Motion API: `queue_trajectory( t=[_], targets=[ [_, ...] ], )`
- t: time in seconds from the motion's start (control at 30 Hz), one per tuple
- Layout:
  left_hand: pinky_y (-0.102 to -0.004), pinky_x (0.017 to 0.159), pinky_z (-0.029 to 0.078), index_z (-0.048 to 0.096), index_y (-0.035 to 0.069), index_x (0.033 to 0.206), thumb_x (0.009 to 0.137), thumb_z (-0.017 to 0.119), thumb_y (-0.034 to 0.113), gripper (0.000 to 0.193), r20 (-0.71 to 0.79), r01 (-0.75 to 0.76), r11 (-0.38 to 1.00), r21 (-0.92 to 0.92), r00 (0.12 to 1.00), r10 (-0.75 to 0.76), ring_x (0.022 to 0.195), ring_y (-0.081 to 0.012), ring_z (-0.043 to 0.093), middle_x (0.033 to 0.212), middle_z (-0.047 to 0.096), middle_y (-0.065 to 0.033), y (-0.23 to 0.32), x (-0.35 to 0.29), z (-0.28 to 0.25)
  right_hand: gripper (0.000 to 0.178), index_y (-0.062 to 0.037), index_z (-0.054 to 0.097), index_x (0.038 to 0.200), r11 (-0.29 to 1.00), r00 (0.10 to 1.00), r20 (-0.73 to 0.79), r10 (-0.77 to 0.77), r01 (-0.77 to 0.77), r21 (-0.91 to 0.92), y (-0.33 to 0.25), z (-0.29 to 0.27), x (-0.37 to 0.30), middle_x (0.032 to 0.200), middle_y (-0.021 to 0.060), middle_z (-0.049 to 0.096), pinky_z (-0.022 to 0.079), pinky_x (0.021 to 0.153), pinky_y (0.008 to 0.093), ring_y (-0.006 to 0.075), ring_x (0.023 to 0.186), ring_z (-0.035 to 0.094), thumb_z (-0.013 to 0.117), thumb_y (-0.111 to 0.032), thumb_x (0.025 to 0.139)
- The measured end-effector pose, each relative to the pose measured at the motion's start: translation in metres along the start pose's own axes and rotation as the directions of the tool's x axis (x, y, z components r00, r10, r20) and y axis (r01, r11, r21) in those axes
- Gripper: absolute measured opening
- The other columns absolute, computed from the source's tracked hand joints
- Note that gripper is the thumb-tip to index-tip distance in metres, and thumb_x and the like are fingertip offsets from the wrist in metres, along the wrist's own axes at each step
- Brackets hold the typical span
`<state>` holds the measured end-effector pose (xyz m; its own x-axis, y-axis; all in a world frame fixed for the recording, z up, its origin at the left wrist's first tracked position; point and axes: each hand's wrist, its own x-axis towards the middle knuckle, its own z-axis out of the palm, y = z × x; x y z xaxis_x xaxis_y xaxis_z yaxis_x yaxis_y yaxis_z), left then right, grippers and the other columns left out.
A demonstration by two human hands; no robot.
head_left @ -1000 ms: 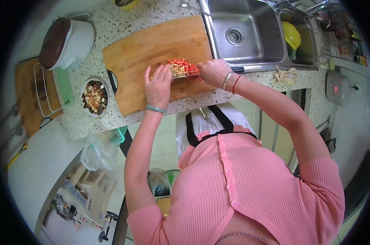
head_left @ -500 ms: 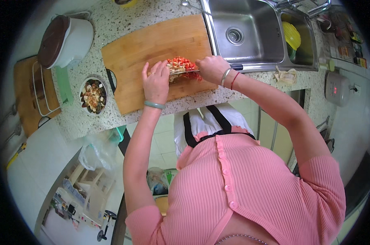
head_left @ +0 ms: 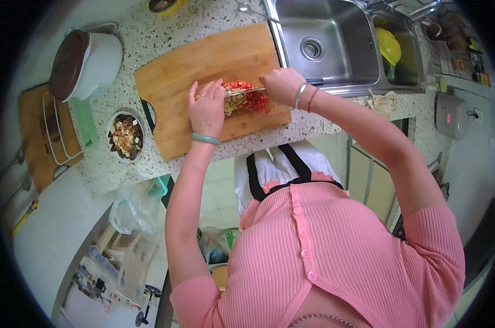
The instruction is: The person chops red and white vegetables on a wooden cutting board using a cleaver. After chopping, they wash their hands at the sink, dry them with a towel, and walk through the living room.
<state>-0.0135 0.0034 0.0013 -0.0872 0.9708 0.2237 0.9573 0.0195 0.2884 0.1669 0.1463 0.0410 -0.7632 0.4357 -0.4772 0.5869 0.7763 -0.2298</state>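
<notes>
Bamboo rectangular cutting board carries red and pale chopped vegetables near its right edge; the left hand cups them, the right hand grips a knife.

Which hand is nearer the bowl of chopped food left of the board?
Left. The left hand rests on the cutting board beside the chopped pile, just right of the bowl. The right hand is further right, beyond the pile, near the sink.

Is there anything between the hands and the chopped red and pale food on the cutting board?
Nothing visible. The left hand rests against the chopped food on the wooden cutting board; the right hand holds a knife blade in the pile.
</notes>
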Motion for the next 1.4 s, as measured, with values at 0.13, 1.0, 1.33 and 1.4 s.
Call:
queue_trajectory(
  t=[0.13, 1.0, 1.33, 1.4],
  targets=[
    [-0.0478, 0.108, 0.034, 0.059, 0.011, 0.094, 0.085, 0.06, 0.011, 0.009, -0.019, -0.014, 0.999, 0.05, 1.0, 0.015, 0.109, -0.0188, 0.063, 0.112, 0.069, -0.0017, 0.003, -0.001, 0.002, 0.02, -0.0061, 0.067, 0.089, 1.0, 0.999, -0.04, -0.015, 0.015, -0.007, 0.001, 0.004, -0.007, 0.081, 0.0147, 0.069, 0.055, 0.068, 0.0429, 0.0336, 0.079, 0.069, 0.061, -0.025, 0.087],
    [-0.0502, 0.109, 0.029, 0.062, 0.013, 0.096, 0.085, 0.066, 0.017, 0.012, 0.136, -0.048, 0.999, -0.006, 0.99, 0.048, 0.115, -0.018, 0.061, 0.121, 0.066, 0.0026, -0.028, -0.034, -0.041, 0.017, -0.0044, 0.071, 0.086, 0.994, 0.998, 0.056, -0.011, 0.005, 0.108, -0.062, 0.0, -0.023, 0.086, 0.0167, 0.071, 0.056, 0.073, 0.041, 0.0324, 0.085, 0.071, 0.057, -0.013, 0.084],
    [-0.0514, 0.108, 0.032, 0.06, 0.012, 0.094, 0.085, 0.063, 0.015, 0.01, 0.071, -0.087, 0.996, 0.015, 0.994, 0.085, 0.113, -0.0199, 0.059, 0.116, 0.067, 0.001, -0.023, -0.04, -0.037, 0.016, -0.0036, 0.067, 0.085, 0.986, 0.998, -0.05, 0.043, -0.035, 0.165, -0.062, 0.035, -0.03, 0.084, 0.0175, 0.07, 0.057, 0.069, 0.0438, 0.0338, 0.08, 0.07, 0.058, -0.017, 0.083],
    [-0.0515, 0.108, 0.032, 0.06, 0.012, 0.094, 0.085, 0.063, 0.014, 0.011, 0.112, -0.134, 0.99, 0.032, 0.985, 0.13, 0.114, -0.0197, 0.059, 0.114, 0.067, 0.0013, -0.035, -0.038, -0.05, 0.015, -0.0031, 0.067, 0.085, 0.97, 0.995, -0.088, 0.048, -0.025, 0.242, -0.076, 0.035, -0.033, 0.085, 0.017, 0.07, 0.057, 0.069, 0.0439, 0.0342, 0.08, 0.07, 0.058, -0.015, 0.082]
  ],
)
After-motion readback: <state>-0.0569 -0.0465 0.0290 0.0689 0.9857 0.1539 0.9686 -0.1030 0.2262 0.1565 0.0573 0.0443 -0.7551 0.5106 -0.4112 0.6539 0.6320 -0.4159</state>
